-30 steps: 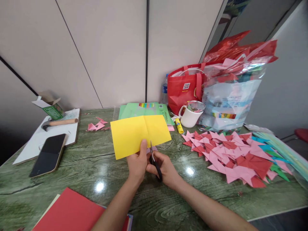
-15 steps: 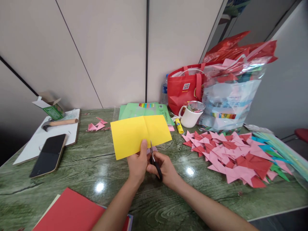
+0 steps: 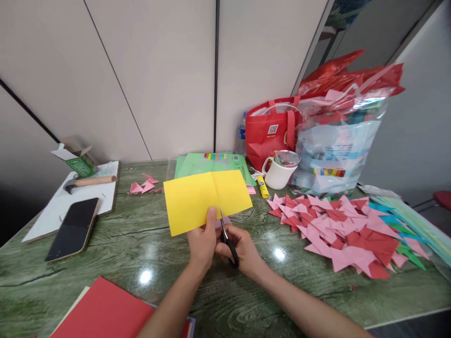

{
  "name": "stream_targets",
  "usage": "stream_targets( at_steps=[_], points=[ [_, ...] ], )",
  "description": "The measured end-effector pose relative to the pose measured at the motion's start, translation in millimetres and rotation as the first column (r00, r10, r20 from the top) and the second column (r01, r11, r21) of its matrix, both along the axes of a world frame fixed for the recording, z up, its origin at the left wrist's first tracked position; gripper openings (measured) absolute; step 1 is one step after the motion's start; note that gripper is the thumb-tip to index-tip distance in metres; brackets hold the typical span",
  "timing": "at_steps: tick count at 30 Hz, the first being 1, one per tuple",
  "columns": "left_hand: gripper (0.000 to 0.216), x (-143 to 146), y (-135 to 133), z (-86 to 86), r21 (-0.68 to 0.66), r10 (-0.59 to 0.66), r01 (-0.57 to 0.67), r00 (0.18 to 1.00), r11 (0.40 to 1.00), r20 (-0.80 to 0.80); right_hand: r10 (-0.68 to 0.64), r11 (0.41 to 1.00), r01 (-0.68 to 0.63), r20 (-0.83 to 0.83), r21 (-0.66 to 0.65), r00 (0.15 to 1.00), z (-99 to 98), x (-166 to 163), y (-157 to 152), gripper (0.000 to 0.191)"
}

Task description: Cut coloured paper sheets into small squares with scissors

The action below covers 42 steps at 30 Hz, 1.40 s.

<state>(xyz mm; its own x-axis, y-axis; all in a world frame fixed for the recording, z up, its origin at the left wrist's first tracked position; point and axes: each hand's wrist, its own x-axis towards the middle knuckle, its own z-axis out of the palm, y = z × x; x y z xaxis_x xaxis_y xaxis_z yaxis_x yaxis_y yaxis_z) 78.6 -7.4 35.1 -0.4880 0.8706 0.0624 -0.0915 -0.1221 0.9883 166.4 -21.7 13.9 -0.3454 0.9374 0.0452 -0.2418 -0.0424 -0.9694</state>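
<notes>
View tipped slightly up, yellow paper (image 3: pixel 206 199) appearing lower

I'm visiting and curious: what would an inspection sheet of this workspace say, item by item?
Surface: glossy green wood-grain tabletop, reflecting two bright light spots.
Job's things: creased rectangular yellow paper sheet; black-handled metal scissors, blade overlapping the sheet's lower edge.
Clutter: heap of mostly pink and red folded-paper pieces; flat black smartphone; wooden-handled hammer; white handled mug; upright red bag.
Hands: left hand pinches the sheet; right hand holds the scissors.
Cables: none clearly seen.
Surroundings: pale panelled wall behind the tabletop.
</notes>
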Motion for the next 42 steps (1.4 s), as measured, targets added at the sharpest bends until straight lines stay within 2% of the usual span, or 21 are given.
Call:
stream_targets(
  at_steps=[6, 11, 16, 23, 30, 37, 42],
  points=[
    [0.035, -2, 1, -2.7, 0.054, -0.164, 0.155, 0.931, 0.986, 0.325, -0.016, 1.000, 0.016, -0.007, 0.005, 1.000, -8.4, -4, 1, 0.036],
    [0.036, -3, 4, -4.9, 0.056, -0.130, 0.117, 0.907, 0.992, 0.401, -0.002, 1.000, 0.003, -0.015, 0.027, 1.000, -13.4, -8, 1, 0.037],
    [0.041, -5, 5, -10.1, -0.025, -0.031, 0.041, 0.944, 0.999, 0.327, 0.006, 0.998, -0.006, 0.005, 0.064, 1.000, -11.1, -9, 0, 0.039],
    [0.031, -4, -1, 5.6, -0.025, 0.055, -0.051, 0.980, 0.998, 0.193, -0.002, 0.993, 0.006, -0.035, 0.116, 0.999, -0.4, -5, 2, 0.040],
    [0.028, -8, 0, 7.6, -0.084, 0.066, -0.059, 0.994, 0.995, 0.087, 0.117, 0.991, -0.110, -0.090, 0.080, 0.989, 3.4, 0, 5, 0.054],
    [0.036, -7, -1, 5.1, -0.061, 0.024, -0.015, 0.990, 0.998, 0.138, 0.035, 0.990, -0.025, -0.072, 0.138, 0.997, 4.4, 0, 3, 0.046],
    [0.031, -3, -6, 4.8, -0.035, 0.027, -0.023, 0.994, 0.999, 0.106, 0.012, 0.987, -0.002, -0.066, 0.160, 0.998, 9.8, 1, 1, 0.043]
  ],
)
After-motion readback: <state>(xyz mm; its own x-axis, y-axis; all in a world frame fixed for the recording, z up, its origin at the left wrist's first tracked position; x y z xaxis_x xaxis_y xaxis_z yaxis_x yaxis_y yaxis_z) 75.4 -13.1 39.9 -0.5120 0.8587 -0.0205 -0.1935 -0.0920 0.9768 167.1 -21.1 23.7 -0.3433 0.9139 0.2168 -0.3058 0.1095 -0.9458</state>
